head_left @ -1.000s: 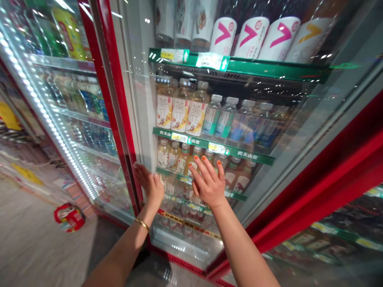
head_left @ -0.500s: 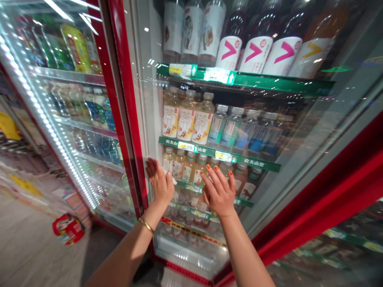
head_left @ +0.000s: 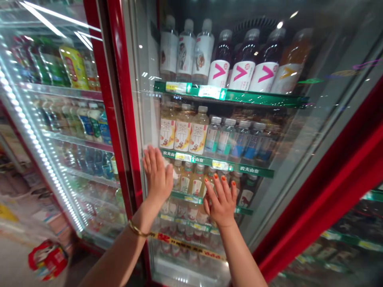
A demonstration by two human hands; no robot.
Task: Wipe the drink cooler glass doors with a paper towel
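My left hand (head_left: 157,175) lies flat, fingers together and stretched, against the glass door (head_left: 278,135) of a drinks cooler, close to its red frame (head_left: 127,119). A bit of white cloth or paper (head_left: 147,150) shows at its fingertips, pressed to the glass. A gold bracelet (head_left: 136,230) is on that wrist. My right hand (head_left: 221,201) is lower and to the right, fingers spread with orange nails, palm on the same glass and holding nothing. Behind the glass stand pale tea bottles (head_left: 182,129) on a green shelf (head_left: 239,169).
Dark bottles with pink marks (head_left: 239,67) fill the upper shelf. A second lit cooler (head_left: 60,119) stands to the left. A red pack (head_left: 48,259) lies on the floor at lower left. A wide red frame (head_left: 329,191) runs along the right.
Both hands have slid up and to the right along the glass. The left hand rose further and now covers the white piece. The view has tilted upward.
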